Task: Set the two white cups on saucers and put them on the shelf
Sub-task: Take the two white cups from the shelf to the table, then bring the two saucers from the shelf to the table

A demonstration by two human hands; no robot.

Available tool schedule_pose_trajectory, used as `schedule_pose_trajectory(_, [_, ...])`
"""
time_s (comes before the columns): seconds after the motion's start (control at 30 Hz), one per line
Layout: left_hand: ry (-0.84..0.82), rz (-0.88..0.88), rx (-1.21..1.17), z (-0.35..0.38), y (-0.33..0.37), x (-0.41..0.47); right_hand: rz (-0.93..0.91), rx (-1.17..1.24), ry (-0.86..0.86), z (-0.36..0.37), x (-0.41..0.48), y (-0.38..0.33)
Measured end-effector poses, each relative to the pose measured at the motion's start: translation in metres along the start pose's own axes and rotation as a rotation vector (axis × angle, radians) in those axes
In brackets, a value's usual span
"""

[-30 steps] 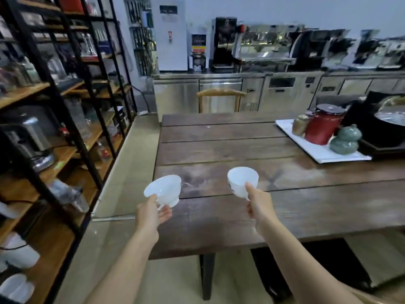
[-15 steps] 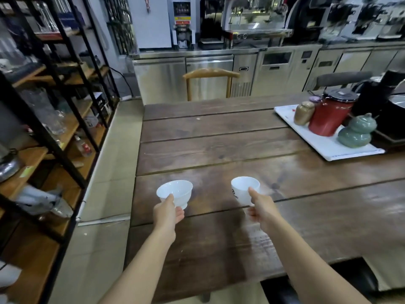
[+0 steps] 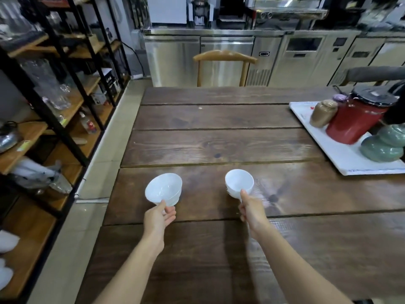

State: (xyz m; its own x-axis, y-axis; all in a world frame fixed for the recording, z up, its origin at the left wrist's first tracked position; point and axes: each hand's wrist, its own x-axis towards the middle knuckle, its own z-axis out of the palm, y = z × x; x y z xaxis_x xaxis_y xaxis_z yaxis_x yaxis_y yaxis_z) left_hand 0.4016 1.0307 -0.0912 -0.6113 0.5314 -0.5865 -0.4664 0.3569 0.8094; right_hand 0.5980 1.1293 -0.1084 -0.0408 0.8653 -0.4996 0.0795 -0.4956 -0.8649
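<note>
I hold one white cup in each hand above the dark wooden table [image 3: 219, 148]. My left hand [image 3: 158, 218] grips the wider white cup [image 3: 163, 190] by its near side, and the cup tilts toward me. My right hand [image 3: 251, 210] grips the narrower white cup [image 3: 238, 183] at its near rim; a small dark mark shows on its left side. Both cups look empty. No saucers are in sight. The black-framed shelf [image 3: 54, 119] with wooden boards stands along the left.
A white tray [image 3: 348, 157] at the table's right carries a red canister [image 3: 357, 121], a brown jar [image 3: 323, 113] and a green ceramic pot [image 3: 385, 145]. A wooden chair [image 3: 223, 58] stands at the far end. Steel counters line the back wall. The shelf holds glassware and white crockery.
The view has moved forward and dipped, so both hands with their cups now hang over the table rather than at its near edge. The left cup tilts more toward me.
</note>
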Motion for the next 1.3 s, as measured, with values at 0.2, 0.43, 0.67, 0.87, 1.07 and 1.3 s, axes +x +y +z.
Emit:
schedule_pose_trajectory(0.2, [-0.045, 0.014, 0.124, -0.008, -0.017, 0.004, -0.042, -0.029, -0.042, -0.006, 0.009, 0.018])
schedule_pose_trajectory(0.43, [-0.051, -0.074, 0.114, -0.017, -0.025, 0.011, 0.013, -0.137, -0.128, -0.017, 0.010, 0.016])
schedule_pose_trajectory(0.67, [-0.121, -0.183, 0.088, -0.025, -0.015, 0.008, 0.160, -0.269, -0.356, -0.039, 0.009, -0.006])
schedule_pose_trajectory(0.87, [-0.094, -0.198, 0.150, -0.032, 0.003, -0.004, 0.076, -0.347, -0.172, -0.062, 0.012, -0.024])
schedule_pose_trajectory(1.07, [-0.009, 0.127, 0.642, -0.032, 0.022, -0.020, -0.364, -0.907, -0.048, -0.050, -0.013, -0.050])
schedule_pose_trajectory(1.3, [0.120, 0.567, 1.093, -0.091, 0.035, -0.063, -0.835, -1.131, -0.115, 0.022, -0.092, -0.052])
